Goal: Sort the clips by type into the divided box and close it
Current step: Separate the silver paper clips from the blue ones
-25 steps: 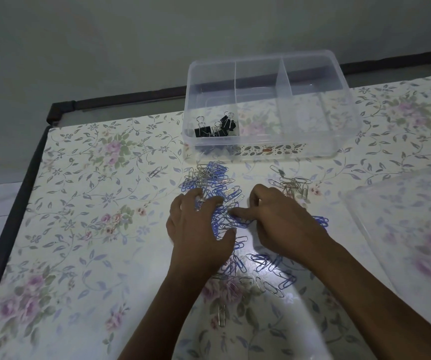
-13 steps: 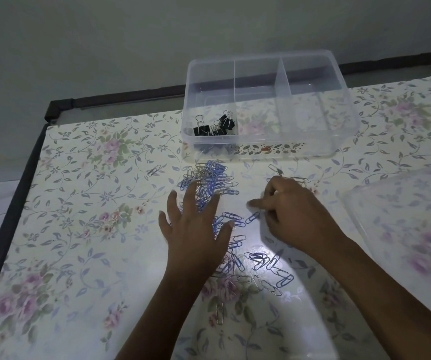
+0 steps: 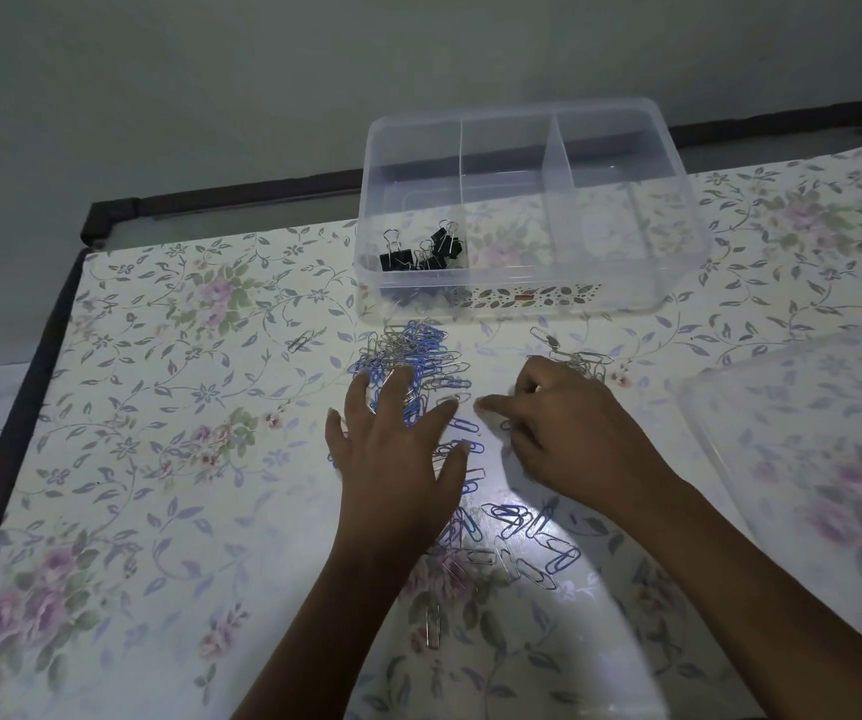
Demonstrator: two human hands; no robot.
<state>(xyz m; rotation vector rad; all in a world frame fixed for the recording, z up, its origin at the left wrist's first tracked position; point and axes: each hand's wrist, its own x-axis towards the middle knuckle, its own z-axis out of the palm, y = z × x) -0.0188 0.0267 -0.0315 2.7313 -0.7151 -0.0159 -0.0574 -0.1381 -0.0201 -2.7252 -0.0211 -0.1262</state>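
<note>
Silver and blue paper clips (image 3: 533, 543) lie loose nearest you on the flowered table (image 3: 159, 459). Your left hand (image 3: 398, 459) lies flat, fingers spread, on the blue heap; your right hand (image 3: 569, 433) points its forefinger at the cloth (whether it pinches a clip, I cannot tell). Beyond, the box (image 3: 533, 304) stands open, black binder clips (image 3: 421, 252) in its left compartment.

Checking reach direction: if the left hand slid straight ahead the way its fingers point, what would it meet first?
Probably the mixed blue and silver paper clip pile under the left hand's fingertips, then the divided box.
</note>
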